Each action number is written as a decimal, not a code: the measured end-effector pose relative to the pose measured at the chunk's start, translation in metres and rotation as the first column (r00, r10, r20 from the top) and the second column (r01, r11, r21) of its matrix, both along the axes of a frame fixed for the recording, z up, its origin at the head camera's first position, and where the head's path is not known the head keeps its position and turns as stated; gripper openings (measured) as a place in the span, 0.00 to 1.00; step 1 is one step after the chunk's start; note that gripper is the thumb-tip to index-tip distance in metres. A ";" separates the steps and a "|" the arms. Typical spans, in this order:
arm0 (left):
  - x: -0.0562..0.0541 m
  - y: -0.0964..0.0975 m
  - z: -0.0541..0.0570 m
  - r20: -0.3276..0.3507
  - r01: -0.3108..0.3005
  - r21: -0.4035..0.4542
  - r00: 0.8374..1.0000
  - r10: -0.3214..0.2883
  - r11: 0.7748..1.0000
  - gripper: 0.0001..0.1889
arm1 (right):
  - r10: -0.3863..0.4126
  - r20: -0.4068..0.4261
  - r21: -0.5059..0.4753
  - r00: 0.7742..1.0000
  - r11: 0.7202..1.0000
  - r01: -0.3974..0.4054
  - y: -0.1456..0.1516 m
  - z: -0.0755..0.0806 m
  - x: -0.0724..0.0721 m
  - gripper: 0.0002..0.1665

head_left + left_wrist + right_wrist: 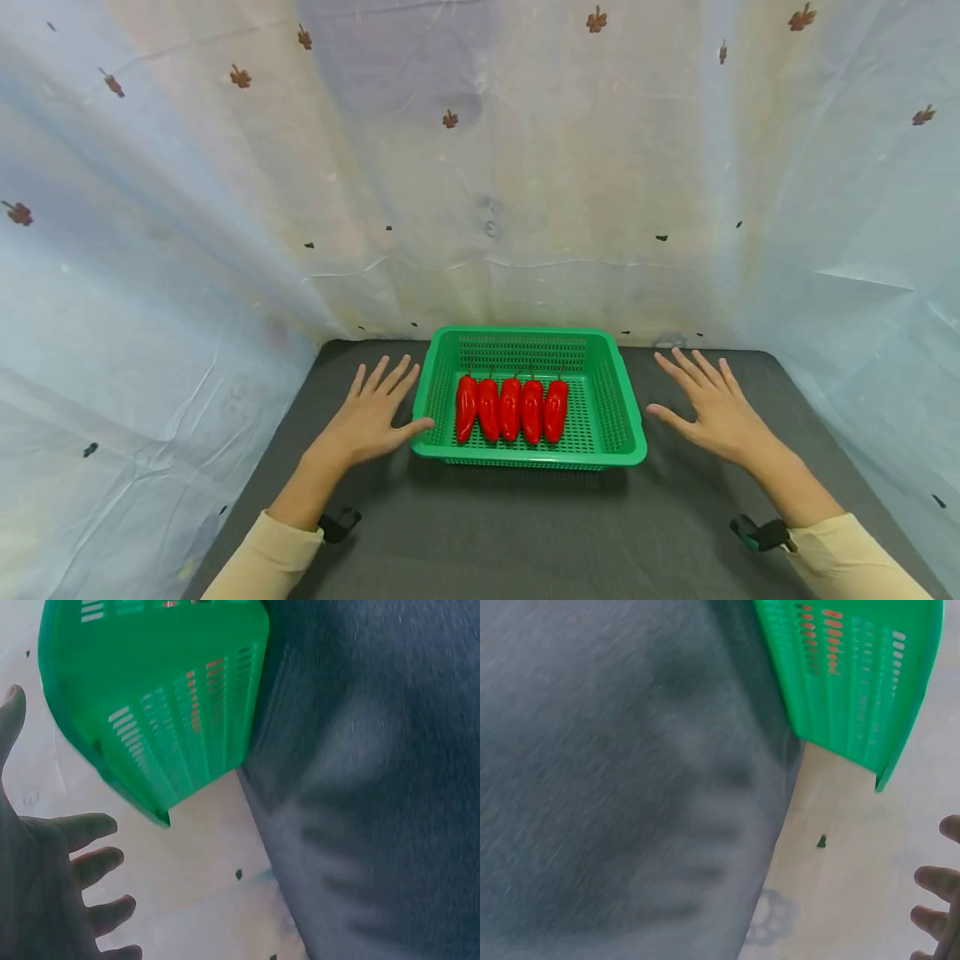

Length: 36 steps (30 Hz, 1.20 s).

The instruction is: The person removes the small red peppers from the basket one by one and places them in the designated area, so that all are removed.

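A green plastic basket point(600, 400) with slotted walls stands on the dark table. Several glossy red chili peppers point(510, 408) lie side by side in it, stems pointing to the back, left of its middle. My left hand point(375, 417) is spread flat in the air at the basket's left side, its thumb overlapping the rim in the head view. To the right of the basket hovers my right hand point(712, 412), fingers spread and apart from it. Both hands hold nothing. In the wrist views, the left fingers point(97, 866) and right fingers point(937, 881) are extended beside the basket.
The grey-black table point(525, 533) reaches back to a pale plastic sheet point(525, 192) with brown leaf marks, which hangs behind and along both sides. Dark straps point(757, 533) sit at both wrists, by the cream sleeves point(262, 554).
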State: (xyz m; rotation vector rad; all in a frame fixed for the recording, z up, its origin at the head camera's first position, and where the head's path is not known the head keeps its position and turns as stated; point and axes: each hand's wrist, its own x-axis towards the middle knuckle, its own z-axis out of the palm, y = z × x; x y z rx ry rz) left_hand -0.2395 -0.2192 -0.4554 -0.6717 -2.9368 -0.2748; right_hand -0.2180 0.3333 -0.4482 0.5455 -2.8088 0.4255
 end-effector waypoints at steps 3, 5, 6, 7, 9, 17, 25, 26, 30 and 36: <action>0.001 0.006 -0.002 0.029 0.011 0.003 1.000 -0.011 1.000 0.54 | 0.025 0.004 -0.023 1.000 0.999 -0.025 -0.009 0.003 -0.002 0.53; 0.001 0.009 -0.003 0.043 0.013 -0.004 0.999 -0.013 1.000 0.54 | 0.044 0.008 -0.040 0.999 0.998 -0.043 -0.016 0.005 -0.005 0.53; 0.001 0.010 -0.003 0.050 0.013 -0.010 0.999 -0.013 1.000 0.55 | 0.055 0.009 -0.049 0.998 0.997 -0.054 -0.020 0.006 -0.006 0.53; 0.001 0.011 -0.003 0.054 0.017 -0.012 0.998 -0.017 1.000 0.55 | 0.064 0.015 -0.057 0.998 0.996 -0.063 -0.023 0.007 -0.007 0.53; 0.001 0.013 -0.004 0.054 0.029 -0.014 0.998 -0.028 0.999 0.56 | 0.081 0.020 -0.067 0.997 0.995 -0.079 -0.030 0.009 -0.009 0.53; 0.000 0.021 -0.006 0.104 0.081 0.018 0.991 -0.082 0.997 0.59 | 0.132 0.048 -0.087 0.990 0.988 -0.128 -0.057 0.016 -0.016 0.53; 0.001 0.026 -0.010 0.150 0.084 0.016 0.985 -0.085 0.996 0.63 | 0.160 0.112 -0.157 0.981 0.977 -0.141 -0.081 0.013 -0.023 0.51; 0.001 0.026 -0.010 0.153 0.083 0.013 0.985 -0.084 0.996 0.63 | 0.161 0.127 -0.170 0.979 0.976 -0.138 -0.084 0.013 -0.023 0.51; 0.001 0.028 -0.010 0.163 0.085 0.018 0.983 -0.087 0.996 0.63 | 0.170 0.171 -0.210 0.971 0.969 -0.132 -0.093 0.012 -0.027 0.50; 0.001 0.031 -0.012 0.163 0.089 0.038 0.982 -0.094 0.995 0.64 | 0.186 0.209 -0.245 0.960 0.960 -0.133 -0.108 0.009 -0.033 0.49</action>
